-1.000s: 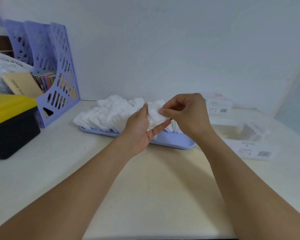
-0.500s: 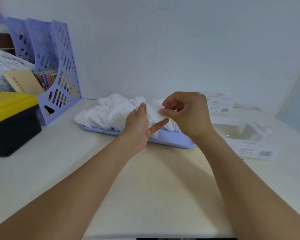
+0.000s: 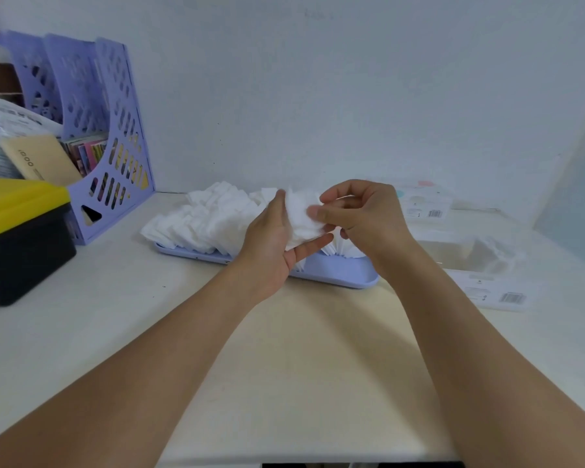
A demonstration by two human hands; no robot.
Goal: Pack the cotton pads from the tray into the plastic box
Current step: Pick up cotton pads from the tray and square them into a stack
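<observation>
At far left, a black bin with a yellow lid (image 3: 17, 238) on the table (image 3: 284, 366), near edge. Behind it and a little right, a purple file rack (image 3: 115, 157) against the wall, stuffed with papers and a tan booklet (image 3: 41, 160). Right of the rack, a purple tray (image 3: 338, 270) lying flat, heaped with white cotton pads (image 3: 210, 221) from its left end to about the middle; bare tray floor at the near right end. Above the tray's right half, left hand (image 3: 271, 244) palm up, fingers cupped under a small stack of pads (image 3: 301, 217), thumb along the stack's left edge. Right hand (image 3: 362, 214) just beside it, thumb and forefinger pinched on the stack's right edge, other fingers curled. Both hands thus gripping the same stack, held above the tray. Behind the right hand, near the wall, a small white carton (image 3: 423, 204) with a barcode. Farther right, a clear plastic box (image 3: 453, 255) open on the table, a few pads at its right end. In front of the box, a flat white lid or package (image 3: 493, 292) with a barcode, lying on the table.
</observation>
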